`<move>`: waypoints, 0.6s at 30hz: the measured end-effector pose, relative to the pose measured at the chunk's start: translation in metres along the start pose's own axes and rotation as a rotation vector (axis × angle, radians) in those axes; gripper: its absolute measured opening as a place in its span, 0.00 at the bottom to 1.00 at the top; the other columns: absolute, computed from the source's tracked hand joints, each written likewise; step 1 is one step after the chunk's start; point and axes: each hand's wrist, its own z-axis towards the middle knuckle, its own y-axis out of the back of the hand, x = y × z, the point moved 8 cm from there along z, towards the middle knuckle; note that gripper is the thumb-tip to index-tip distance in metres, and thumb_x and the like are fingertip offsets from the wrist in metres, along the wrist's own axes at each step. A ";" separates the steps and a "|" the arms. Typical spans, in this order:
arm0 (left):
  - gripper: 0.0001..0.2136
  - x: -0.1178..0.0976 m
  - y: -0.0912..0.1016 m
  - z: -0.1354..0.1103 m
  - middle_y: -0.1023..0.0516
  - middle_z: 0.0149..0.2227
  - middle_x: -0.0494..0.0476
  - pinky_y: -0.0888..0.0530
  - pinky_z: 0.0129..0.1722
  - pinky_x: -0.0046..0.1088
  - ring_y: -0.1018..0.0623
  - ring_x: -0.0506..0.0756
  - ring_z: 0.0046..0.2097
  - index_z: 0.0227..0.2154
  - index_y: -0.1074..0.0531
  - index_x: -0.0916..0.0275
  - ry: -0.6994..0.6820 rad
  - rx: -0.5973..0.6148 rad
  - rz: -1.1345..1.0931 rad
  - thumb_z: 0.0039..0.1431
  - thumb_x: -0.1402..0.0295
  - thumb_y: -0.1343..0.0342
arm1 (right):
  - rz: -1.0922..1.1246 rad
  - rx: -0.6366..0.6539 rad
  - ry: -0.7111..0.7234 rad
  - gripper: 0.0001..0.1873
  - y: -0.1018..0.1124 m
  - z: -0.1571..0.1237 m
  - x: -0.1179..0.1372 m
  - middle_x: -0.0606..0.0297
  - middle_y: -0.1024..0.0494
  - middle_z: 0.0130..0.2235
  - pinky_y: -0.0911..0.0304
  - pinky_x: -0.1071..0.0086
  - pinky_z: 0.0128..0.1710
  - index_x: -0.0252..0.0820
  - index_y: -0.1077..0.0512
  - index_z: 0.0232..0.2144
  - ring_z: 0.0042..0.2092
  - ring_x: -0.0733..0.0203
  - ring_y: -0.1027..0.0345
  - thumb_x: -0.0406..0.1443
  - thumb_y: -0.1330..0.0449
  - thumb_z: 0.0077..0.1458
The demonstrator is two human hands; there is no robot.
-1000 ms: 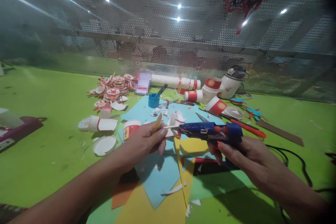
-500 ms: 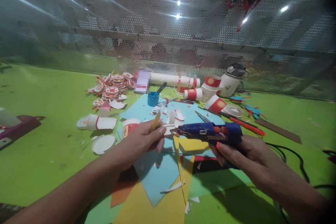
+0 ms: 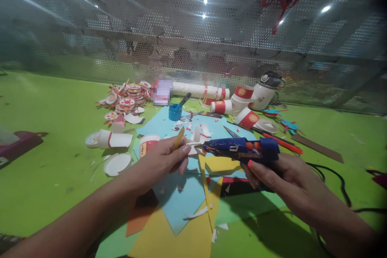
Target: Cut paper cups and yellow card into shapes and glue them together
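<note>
My right hand [image 3: 279,177] grips a blue glue gun [image 3: 242,148] with orange parts, its nozzle pointing left. My left hand [image 3: 165,161] pinches a small piece of yellow and white paper [image 3: 181,139], held up just left of the nozzle. The nozzle tip sits close to the white strip of that piece. Both hands hover over overlapping sheets of coloured paper [image 3: 184,205] in light blue, yellow, orange and green on the green table [image 3: 54,169].
Red and white paper cups [image 3: 246,119], a pile of cut cup bottoms [image 3: 127,102], a small blue pot [image 3: 175,111] with a brush, a white kettle-like jug [image 3: 264,92] and scissors [image 3: 231,132] lie beyond. A perforated metal screen [image 3: 193,48] backs the table. A black cable [image 3: 341,185] runs right.
Both hands and the glue gun have drifted slightly left and up in the picture. The grips have not changed, and the nozzle stays near the paper piece.
</note>
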 end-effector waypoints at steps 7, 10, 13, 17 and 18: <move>0.16 -0.002 -0.001 -0.001 0.36 0.19 0.47 0.44 0.20 0.22 0.39 0.45 0.20 0.24 0.36 0.63 -0.009 -0.006 -0.037 0.61 0.58 0.54 | -0.015 -0.027 0.006 0.18 0.001 0.001 0.001 0.68 0.35 0.24 0.44 0.73 0.23 0.41 0.35 0.22 0.26 0.65 0.42 0.44 0.48 0.60; 0.17 -0.002 -0.001 -0.001 0.37 0.19 0.47 0.44 0.20 0.23 0.41 0.45 0.20 0.22 0.37 0.63 -0.004 -0.010 -0.021 0.61 0.58 0.54 | -0.014 -0.021 0.015 0.18 0.001 0.001 0.003 0.67 0.35 0.24 0.43 0.73 0.23 0.41 0.35 0.21 0.25 0.65 0.41 0.43 0.48 0.60; 0.18 -0.001 0.001 -0.001 0.39 0.18 0.47 0.46 0.21 0.24 0.43 0.45 0.20 0.20 0.37 0.64 -0.005 -0.026 0.005 0.61 0.58 0.55 | -0.014 -0.011 0.012 0.18 0.001 0.001 0.003 0.68 0.35 0.24 0.42 0.73 0.23 0.41 0.35 0.21 0.26 0.65 0.41 0.43 0.48 0.60; 0.18 0.000 0.002 -0.001 0.39 0.18 0.46 0.47 0.21 0.24 0.43 0.45 0.20 0.20 0.37 0.63 -0.016 -0.031 -0.005 0.61 0.58 0.54 | -0.006 0.010 0.000 0.20 -0.001 0.001 0.001 0.68 0.35 0.23 0.43 0.74 0.23 0.41 0.36 0.21 0.25 0.65 0.41 0.45 0.48 0.60; 0.18 0.001 0.002 -0.001 0.39 0.18 0.46 0.47 0.21 0.24 0.43 0.45 0.20 0.20 0.37 0.63 -0.018 -0.030 -0.007 0.61 0.58 0.54 | -0.006 0.009 -0.002 0.19 -0.001 0.000 0.001 0.68 0.35 0.23 0.43 0.73 0.23 0.41 0.36 0.21 0.26 0.65 0.41 0.45 0.48 0.60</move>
